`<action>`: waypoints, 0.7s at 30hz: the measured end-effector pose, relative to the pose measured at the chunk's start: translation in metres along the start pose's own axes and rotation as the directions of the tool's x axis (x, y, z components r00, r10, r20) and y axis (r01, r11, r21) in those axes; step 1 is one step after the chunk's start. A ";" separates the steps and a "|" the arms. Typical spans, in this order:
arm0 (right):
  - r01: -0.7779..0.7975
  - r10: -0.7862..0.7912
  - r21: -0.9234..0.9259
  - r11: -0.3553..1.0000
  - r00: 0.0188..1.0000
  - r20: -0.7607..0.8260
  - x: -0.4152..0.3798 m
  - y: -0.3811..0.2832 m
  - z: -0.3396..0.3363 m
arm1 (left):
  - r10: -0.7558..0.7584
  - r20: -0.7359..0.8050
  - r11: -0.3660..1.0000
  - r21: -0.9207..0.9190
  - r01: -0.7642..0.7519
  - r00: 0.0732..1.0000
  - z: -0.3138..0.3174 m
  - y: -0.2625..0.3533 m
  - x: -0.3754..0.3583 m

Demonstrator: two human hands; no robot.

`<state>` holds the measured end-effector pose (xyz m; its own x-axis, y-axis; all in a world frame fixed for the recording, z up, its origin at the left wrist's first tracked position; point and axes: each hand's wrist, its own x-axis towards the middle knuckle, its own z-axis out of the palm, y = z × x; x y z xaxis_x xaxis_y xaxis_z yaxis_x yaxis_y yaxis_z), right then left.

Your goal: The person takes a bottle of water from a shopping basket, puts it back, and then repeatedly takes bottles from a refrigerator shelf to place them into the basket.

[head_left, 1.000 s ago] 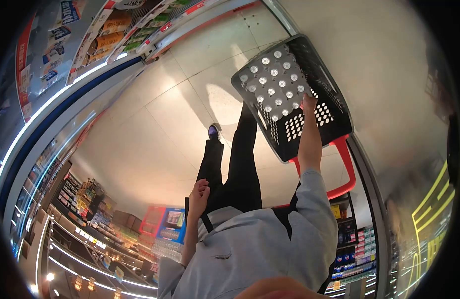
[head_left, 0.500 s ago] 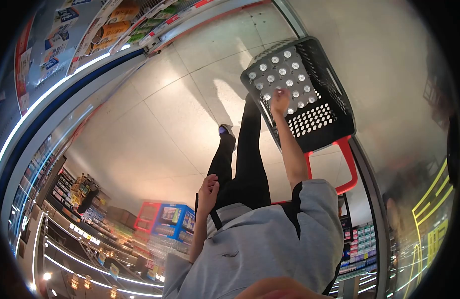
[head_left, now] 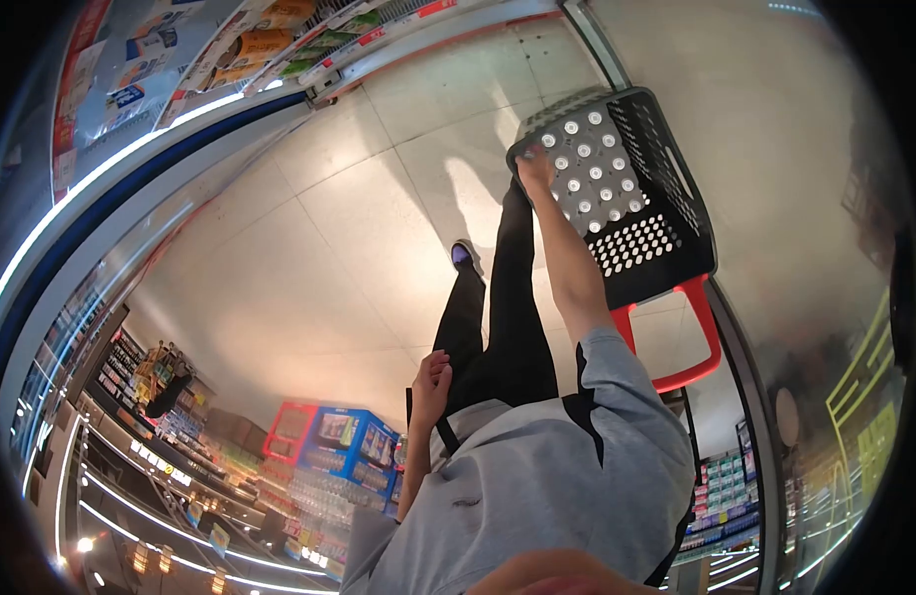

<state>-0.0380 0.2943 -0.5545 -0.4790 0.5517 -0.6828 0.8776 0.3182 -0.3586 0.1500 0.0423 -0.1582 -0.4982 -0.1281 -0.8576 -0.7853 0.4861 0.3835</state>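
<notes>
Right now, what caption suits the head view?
Right hand at the rim of a black plastic basket with round silvery tops inside.

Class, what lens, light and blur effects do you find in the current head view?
Head view: fisheye distortion curves the blue band and blackens the corners; the light strip glares; soft shadows streak the pale floor; the right hand looks slightly blurred.

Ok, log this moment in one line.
Right hand: at rim of basket | left hand: away from basket | round-topped pack: inside basket
</notes>
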 end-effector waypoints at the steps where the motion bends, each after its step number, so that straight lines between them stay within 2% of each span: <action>1: 0.048 -0.044 0.092 0.995 0.998 -0.048 -0.008 0.001 0.001 | 0.012 0.001 1.000 0.000 -0.012 1.000 -0.002 0.005 0.000; 3: 0.161 -0.119 0.267 0.950 0.979 -0.166 -0.032 0.003 -0.004 | 0.049 0.010 0.999 0.002 -0.049 0.999 -0.010 0.019 0.003; 8: 0.406 -0.346 0.168 0.898 0.889 -0.301 -0.117 -0.015 -0.078 | 0.241 0.006 0.970 -0.041 -0.240 0.971 -0.036 0.044 0.018; 11: 0.419 -0.344 0.255 0.871 0.892 -0.292 -0.203 -0.081 -0.165 | 0.367 -0.007 0.926 -0.092 -0.366 0.930 -0.062 0.071 0.023; 14: 0.452 -0.405 0.348 0.821 0.892 -0.203 -0.263 -0.121 -0.224 | 0.480 0.000 0.870 -0.131 -0.476 0.877 -0.094 0.111 0.035; 16: 0.503 -0.456 0.424 0.753 0.864 -0.214 -0.309 -0.166 -0.266 | 0.560 0.058 0.819 -0.189 -0.542 0.827 -0.118 0.137 0.051; 18: 0.493 -0.466 0.583 0.646 0.860 -0.210 -0.334 -0.192 -0.288 | 0.641 0.109 0.754 -0.272 -0.598 0.760 -0.143 0.176 0.062; 20: 0.449 -0.492 0.694 0.563 0.857 -0.155 -0.368 -0.229 -0.310 | 0.703 0.191 0.700 -0.352 -0.621 0.685 -0.175 0.204 0.073; 21: 0.426 -0.534 0.732 0.531 0.840 -0.102 -0.386 -0.250 -0.321 | 0.670 0.227 0.685 -0.556 -0.471 0.707 -0.190 0.222 0.069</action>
<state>-0.0787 0.2490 0.0029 -0.8724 0.3719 -0.3173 0.2761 -0.1607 -0.9476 -0.1285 -0.0234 -0.0672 -0.7947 0.4314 -0.4270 -0.5077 -0.0868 0.8572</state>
